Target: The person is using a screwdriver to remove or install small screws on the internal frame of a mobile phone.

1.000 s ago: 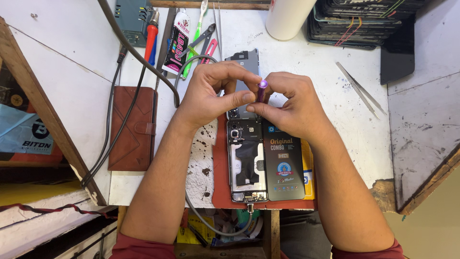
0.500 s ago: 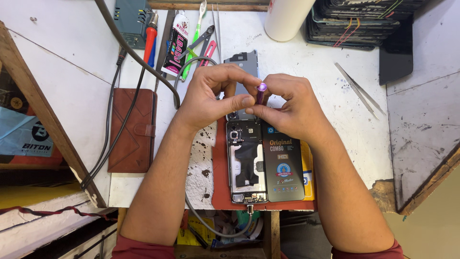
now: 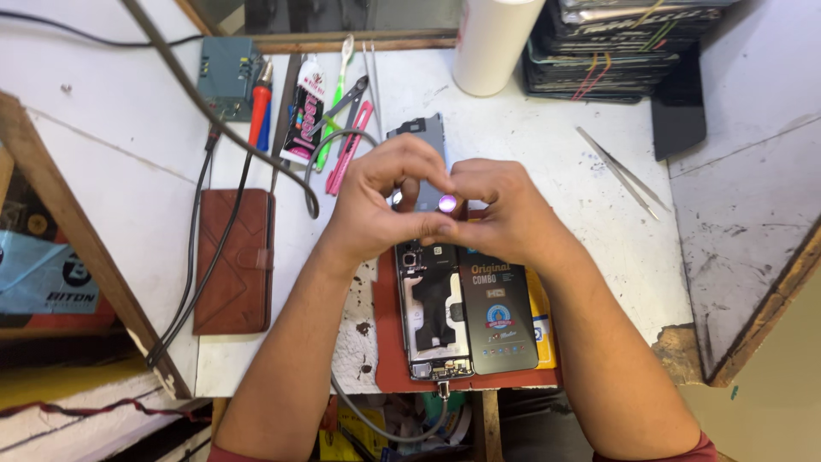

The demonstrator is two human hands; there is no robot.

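Two hands meet over the upper end of an opened phone, which lies face-down on a red mat with its back cover off and its dark inner parts showing. The left hand and the right hand come together just above the phone's camera end, fingers curled narrow and fingertips pinching toward one another. Between them sits a small round violet piece, glossy and catching the light; it looks pinched by the right thumb and forefinger, while the left fingertips touch or steady it from the other side. What exactly the piece is cannot be told at this size.

The step in hand seems to be fine fingertip work on that small part, held in the air above the phone rather than set into it. Any further handling would call for a light, steady pinch, since the part is tiny and smooth and could slip onto the cluttered bench.

Just right of the phone, touching its edge, lies a dark replacement screen with printed film, with a yellow slip under its far side. Beyond the phone's top end a grey frame part peeks out past the fingers. Well to the phone's left rests a brown wallet case; to its upper right lie tweezers; a cable runs from the phone's lower end.
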